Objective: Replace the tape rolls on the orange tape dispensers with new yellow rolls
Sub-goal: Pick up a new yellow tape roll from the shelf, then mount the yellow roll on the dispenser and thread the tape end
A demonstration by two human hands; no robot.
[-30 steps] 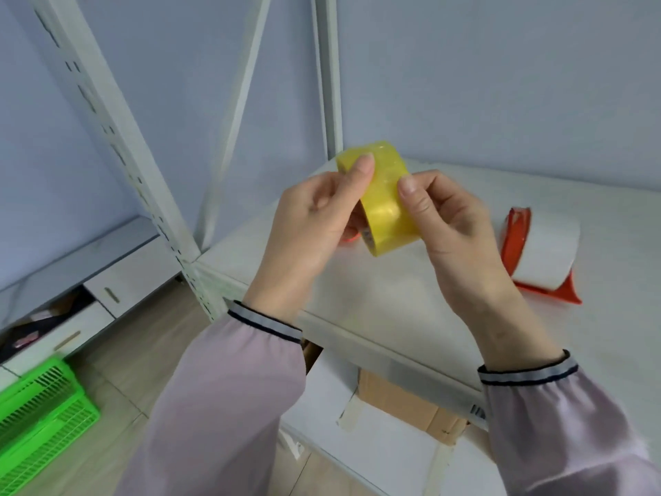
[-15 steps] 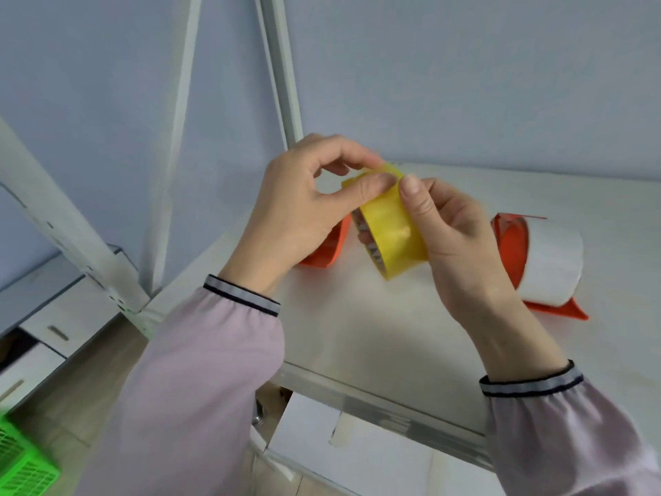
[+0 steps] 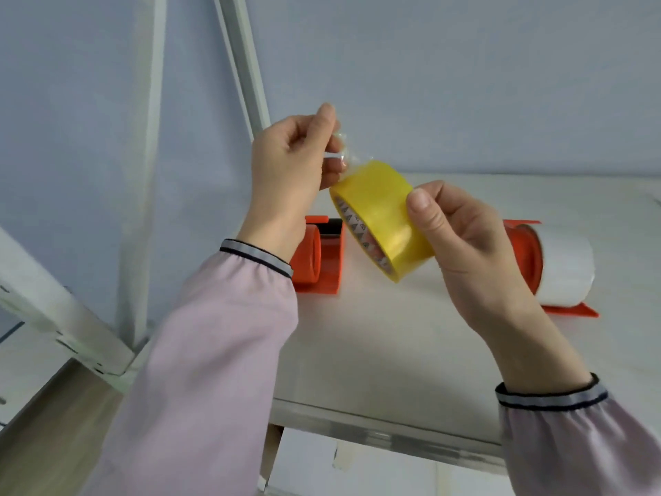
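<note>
Yellow tape roll (image 3: 384, 218) sits mid-frame, above the white shelf (image 3: 411, 338), gripped at its right side by the right hand (image 3: 461, 241), thumb on the outer band. Up and left, the left hand (image 3: 289, 177) pinches a clear, crinkled tape end (image 3: 339, 152) pulled from the roll. Behind them stand two orange dispensers: an empty one (image 3: 318, 259) at centre-left, and one at right (image 3: 529, 252) carrying a white roll (image 3: 565, 266).

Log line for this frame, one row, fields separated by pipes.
right hand: holds yellow roll | left hand: peels its tape end | left dispenser: empty | right dispenser: white roll
</note>
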